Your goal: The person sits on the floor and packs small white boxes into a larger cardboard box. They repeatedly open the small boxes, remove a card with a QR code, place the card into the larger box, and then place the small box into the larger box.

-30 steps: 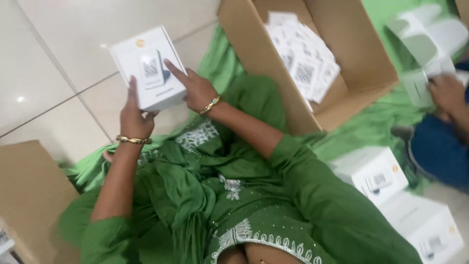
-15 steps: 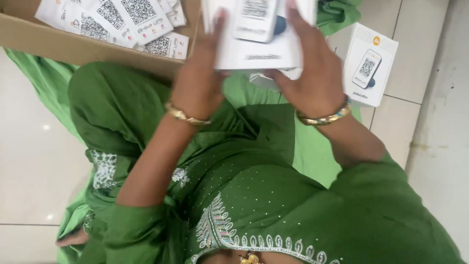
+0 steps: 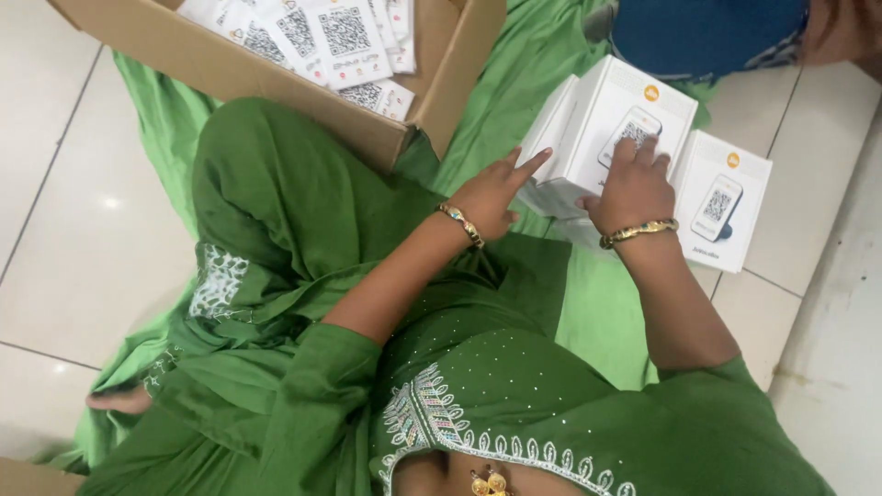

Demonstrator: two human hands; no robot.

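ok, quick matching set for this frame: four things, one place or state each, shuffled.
Things:
1. right hand
2. left hand
3. cardboard carton
4. second white box

Places/states:
A. lies flat on the floor, right of the stack
B. open, holds printed cards
C. rests flat on the top white box
D. fingers spread at the stack's left side

Pairs: 1-C, 2-D, 3-B, 4-A
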